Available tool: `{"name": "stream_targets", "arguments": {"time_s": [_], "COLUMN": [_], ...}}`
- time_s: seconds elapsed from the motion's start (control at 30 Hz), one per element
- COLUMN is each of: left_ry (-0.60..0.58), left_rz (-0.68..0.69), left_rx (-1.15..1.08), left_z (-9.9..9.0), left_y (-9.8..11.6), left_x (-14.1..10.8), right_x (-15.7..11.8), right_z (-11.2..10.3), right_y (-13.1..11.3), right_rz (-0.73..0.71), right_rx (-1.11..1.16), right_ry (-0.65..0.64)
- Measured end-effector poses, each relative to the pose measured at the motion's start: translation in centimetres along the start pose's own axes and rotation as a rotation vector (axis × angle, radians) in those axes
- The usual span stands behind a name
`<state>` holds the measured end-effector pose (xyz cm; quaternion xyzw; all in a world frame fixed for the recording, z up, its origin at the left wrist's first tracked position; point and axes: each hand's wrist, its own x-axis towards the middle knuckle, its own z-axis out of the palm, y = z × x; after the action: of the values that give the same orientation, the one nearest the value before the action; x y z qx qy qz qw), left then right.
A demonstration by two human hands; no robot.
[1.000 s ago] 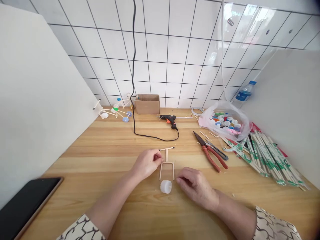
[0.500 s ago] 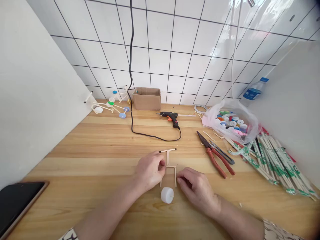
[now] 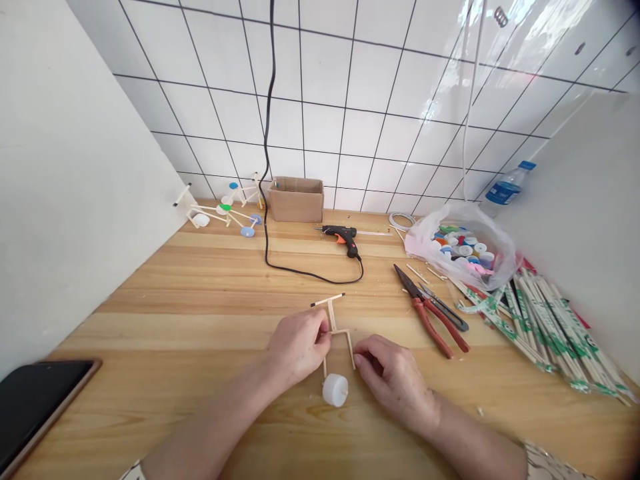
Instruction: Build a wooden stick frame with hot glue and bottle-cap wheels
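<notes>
A small frame of pale wooden sticks (image 3: 331, 316) lies at the centre of the wooden table, with a black-tipped crosspiece at its far end and two legs toward me. My left hand (image 3: 303, 340) pinches its left side near the middle bar. Curled fingers of my right hand (image 3: 395, 377) touch or nearly touch the near end of the right leg. Between the hands, a white round cap (image 3: 335, 390) stands on its edge, a bit of stick showing at its centre. The left leg's near end reaches the cap.
Beyond the hands lie a black glue gun (image 3: 343, 237) with its cable and a cardboard box (image 3: 296, 200). Pliers (image 3: 430, 313), a bag of caps (image 3: 463, 247) and stick bundles (image 3: 555, 327) are right; a phone (image 3: 40, 407) is left.
The stick frame has turned slightly, its far end swinging left and its right leg slanting toward my right hand. Both hands stay almost where they were. The view has shifted a little.
</notes>
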<state>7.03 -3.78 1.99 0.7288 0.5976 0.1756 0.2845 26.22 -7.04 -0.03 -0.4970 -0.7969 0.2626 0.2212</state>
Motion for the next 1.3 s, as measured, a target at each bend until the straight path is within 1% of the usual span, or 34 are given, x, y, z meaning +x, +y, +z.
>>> {"name": "stream_targets", "arguments": {"time_s": [0.07, 0.13, 0.27, 0.33, 0.43, 0.57, 0.67, 0.77, 0.87, 0.97, 1.03, 1.1, 1.2, 1.3], "left_ry": [0.017, 0.042, 0.115, 0.127, 0.097, 0.023, -0.009, -0.041, -0.079, -0.081, -0.079, -0.103, -0.143, -0.139], "left_rz": [0.006, 0.021, 0.046, 0.048, 0.044, 0.032, 0.037, 0.028, 0.007, 0.024, 0.020, -0.005, -0.034, -0.046], "left_rx": [-0.085, -0.182, -0.335, -0.456, -0.649, -0.750, -0.772, -0.796, -0.867, -0.923, -0.913, -0.877, -0.822, -0.799], "left_z": [0.0, -0.2, -0.7, -0.9, -1.1, -1.1, -0.9, -0.6, -0.4, -0.3, -0.2, -0.1, -0.1, -0.2], "left_y": [0.0, 0.0, 0.1, 0.2, 0.5, 0.9, 1.3, 1.3, 1.1, 0.8, 0.8, 1.0, 1.3, 1.5], "left_x": [-0.2, -0.3, -0.8, -1.1, -1.7, -2.3, -2.5, -2.5, -2.6, -2.7, -2.8, -2.9, -3.0, -3.1], "right_x": [0.0, 0.1, 0.4, 0.4, 0.4, 0.3, 0.2, 0.1, 0.0, -0.1, -0.2, -0.3, -0.5, -0.6], "right_z": [-0.1, -0.3, -0.9, -1.3, -1.7, -2.0, -2.1, -2.2, -2.4, -2.6, -2.6, -2.7, -2.5, -2.4], "right_y": [0.0, 0.1, 0.0, -0.1, -0.5, -1.1, -1.3, -1.4, -1.5, -1.6, -1.6, -1.7, -1.7, -1.7], "right_rz": [0.024, 0.080, 0.225, 0.269, 0.271, 0.251, 0.297, 0.345, 0.344, 0.318, 0.305, 0.294, 0.291, 0.301], "right_rx": [0.051, 0.147, 0.461, 0.612, 0.789, 0.963, 0.992, 0.984, 0.977, 0.959, 0.943, 0.932, 0.937, 0.942], "right_ry": [0.001, 0.022, 0.086, 0.097, 0.101, 0.081, 0.090, 0.067, 0.065, 0.108, 0.132, 0.141, 0.116, 0.086]}}
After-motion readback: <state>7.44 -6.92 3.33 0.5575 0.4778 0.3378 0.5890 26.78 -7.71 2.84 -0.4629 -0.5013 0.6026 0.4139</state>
